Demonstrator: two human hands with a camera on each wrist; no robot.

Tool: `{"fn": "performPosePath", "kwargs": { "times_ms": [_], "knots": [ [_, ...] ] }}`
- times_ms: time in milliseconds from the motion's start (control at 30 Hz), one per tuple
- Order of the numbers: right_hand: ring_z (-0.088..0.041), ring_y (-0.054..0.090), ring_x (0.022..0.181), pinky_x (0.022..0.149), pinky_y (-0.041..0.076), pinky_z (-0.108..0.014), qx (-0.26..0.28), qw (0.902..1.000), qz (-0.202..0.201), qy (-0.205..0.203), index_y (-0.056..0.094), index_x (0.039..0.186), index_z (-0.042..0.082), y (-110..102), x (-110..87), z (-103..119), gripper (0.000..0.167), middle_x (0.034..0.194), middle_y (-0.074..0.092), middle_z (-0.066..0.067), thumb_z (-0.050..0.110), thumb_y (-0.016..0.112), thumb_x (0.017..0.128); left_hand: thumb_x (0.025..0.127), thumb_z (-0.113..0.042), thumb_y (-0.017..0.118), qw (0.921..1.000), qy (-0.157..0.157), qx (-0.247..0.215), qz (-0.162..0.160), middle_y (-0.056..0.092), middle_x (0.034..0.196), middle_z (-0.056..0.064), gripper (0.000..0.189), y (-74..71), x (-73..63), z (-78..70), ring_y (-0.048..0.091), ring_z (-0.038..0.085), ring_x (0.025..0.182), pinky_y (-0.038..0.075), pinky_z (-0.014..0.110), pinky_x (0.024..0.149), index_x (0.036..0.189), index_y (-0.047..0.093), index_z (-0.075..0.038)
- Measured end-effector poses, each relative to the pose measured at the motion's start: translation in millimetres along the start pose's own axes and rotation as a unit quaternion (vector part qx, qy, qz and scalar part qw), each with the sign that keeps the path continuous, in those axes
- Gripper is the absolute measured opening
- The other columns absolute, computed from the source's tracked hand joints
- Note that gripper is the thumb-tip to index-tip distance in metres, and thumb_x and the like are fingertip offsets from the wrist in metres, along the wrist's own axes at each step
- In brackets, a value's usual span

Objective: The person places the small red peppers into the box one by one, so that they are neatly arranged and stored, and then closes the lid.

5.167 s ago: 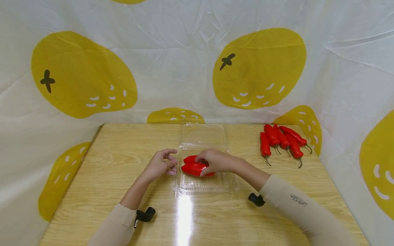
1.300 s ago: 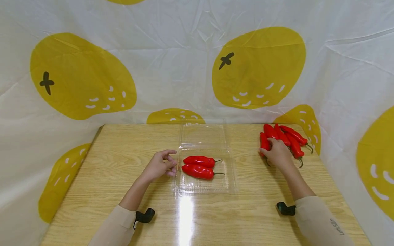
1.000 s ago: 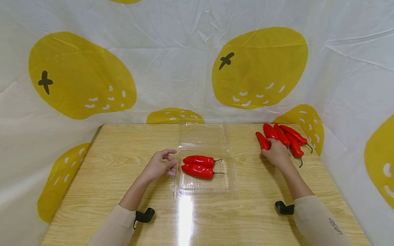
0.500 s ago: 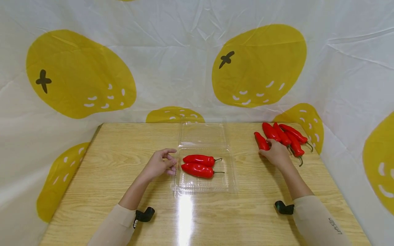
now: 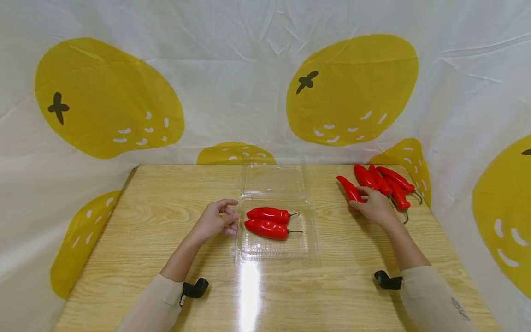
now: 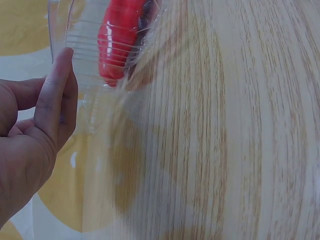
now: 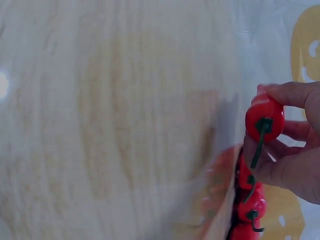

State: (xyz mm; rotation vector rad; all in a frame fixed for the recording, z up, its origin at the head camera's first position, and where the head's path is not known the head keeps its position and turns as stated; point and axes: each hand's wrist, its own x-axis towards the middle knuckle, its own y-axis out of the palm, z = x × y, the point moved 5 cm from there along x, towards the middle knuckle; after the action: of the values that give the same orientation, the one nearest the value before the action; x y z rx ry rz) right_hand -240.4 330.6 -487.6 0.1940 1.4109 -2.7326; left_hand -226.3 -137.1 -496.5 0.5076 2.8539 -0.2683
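Note:
In the head view, my right hand (image 5: pixel 375 206) pinches a red chili pepper (image 5: pixel 347 188) between thumb and fingers, just left of a cluster of other peppers. From the right wrist, the held pepper (image 7: pixel 263 119) shows its green stem toward the camera. Two more red peppers (image 5: pixel 267 229) lie side by side in a clear plastic clamshell box (image 5: pixel 286 251), stems pointing right. My left hand (image 5: pixel 215 222) is at the box's left side, fingers loosely extended. The left wrist view has a fingertip of the left hand (image 6: pixel 47 110) right at the box wall (image 6: pixel 82 45).
Several red peppers (image 5: pixel 381 184) are bunched at the table's back right corner. The box's clear lid (image 5: pixel 274 180) lies folded back behind it. A white cloth (image 5: pixel 232 101) with yellow fruit prints hangs around the wooden table (image 5: pixel 166 193).
My right hand has left the box and gone to the pepper cluster. It has taken hold of the leftmost pepper, drawing it leftward and tilting it. My left hand stays in place.

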Motion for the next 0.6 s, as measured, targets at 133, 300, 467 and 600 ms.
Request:
{"fn": "performPosePath", "kwargs": {
  "times_ms": [133,300,467,600],
  "knots": [
    [-0.040,0.068,0.107,0.073,0.060,-0.026,0.021,0.9993,0.007,-0.030,0.047,0.149,-0.007,-6.2,-3.8,7.8,0.067,0.126,0.065,-0.031,0.028,0.072,0.098,0.098,0.007,0.062,1.0000,-0.002,0.003,0.000,0.058,0.100,0.016,0.050,0.1,-0.9,-1.7,0.071,0.019,0.069,0.067,0.035,0.064,0.146,0.049,0.004],
    [-0.036,0.070,0.100,0.069,0.059,-0.024,0.051,0.9965,0.032,-0.058,0.048,0.150,-0.004,-16.6,-11.0,23.3,0.065,0.120,0.071,-0.026,0.029,0.072,0.099,0.098,0.007,0.063,1.0000,-0.005,0.001,-0.005,0.058,0.100,0.016,0.050,-0.6,0.4,-1.0,0.071,0.020,0.069,0.067,0.035,0.063,0.146,0.050,0.002],
    [-0.038,0.069,0.111,0.075,0.059,-0.020,0.042,0.9937,0.042,-0.095,0.052,0.147,0.000,-22.8,-17.9,42.5,0.059,0.120,0.072,-0.021,0.027,0.072,0.098,0.098,0.008,0.063,1.0000,-0.005,0.002,-0.004,0.058,0.100,0.017,0.050,-0.9,1.8,0.9,0.071,0.020,0.069,0.067,0.035,0.063,0.146,0.050,0.003],
    [-0.037,0.068,0.113,0.077,0.060,-0.019,0.057,0.9880,0.063,-0.129,0.056,0.145,0.003,-21.5,-21.2,60.1,0.058,0.126,0.068,-0.019,0.028,0.074,0.097,0.098,0.008,0.063,1.0000,-0.006,0.004,-0.006,0.057,0.100,0.016,0.050,-0.5,2.3,1.5,0.071,0.020,0.069,0.067,0.035,0.063,0.146,0.050,0.003]
  ]
}}
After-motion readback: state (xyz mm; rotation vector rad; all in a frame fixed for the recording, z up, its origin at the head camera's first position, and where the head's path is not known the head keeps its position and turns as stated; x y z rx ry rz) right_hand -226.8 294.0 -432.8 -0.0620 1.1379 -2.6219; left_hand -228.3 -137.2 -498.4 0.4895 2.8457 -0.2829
